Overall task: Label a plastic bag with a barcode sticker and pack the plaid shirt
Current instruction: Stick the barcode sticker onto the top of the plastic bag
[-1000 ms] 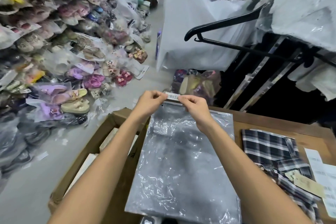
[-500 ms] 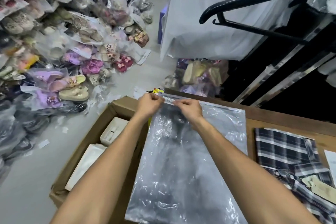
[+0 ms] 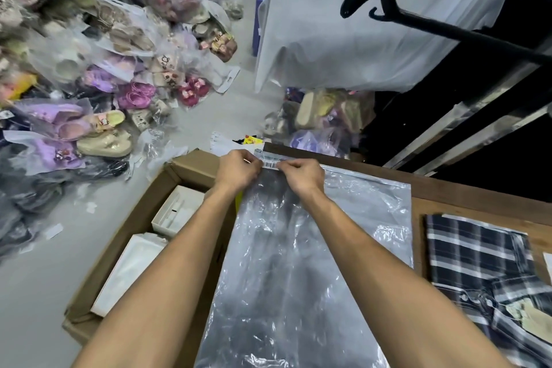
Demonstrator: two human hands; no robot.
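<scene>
A clear plastic bag (image 3: 301, 272) lies flat on the wooden table (image 3: 466, 197), reaching over its left edge. A small white barcode sticker (image 3: 270, 164) sits at the bag's far top-left edge. My left hand (image 3: 239, 169) pinches the sticker's left end. My right hand (image 3: 301, 175) pinches its right end, fingers closed on it. The dark plaid shirt (image 3: 484, 266) lies folded on the table to the right of the bag, with a beige paper tag (image 3: 528, 315) on its near part.
An open cardboard box (image 3: 155, 206) with white boxes inside stands left of the table. Bagged shoes (image 3: 98, 116) are heaped on the floor at left. A black hanger (image 3: 418, 9) and a white cloth-covered stand (image 3: 343, 24) are beyond the table.
Both hands have lowered the sticker from above the bag's top edge down onto that edge. The view has tilted down and to the left.
</scene>
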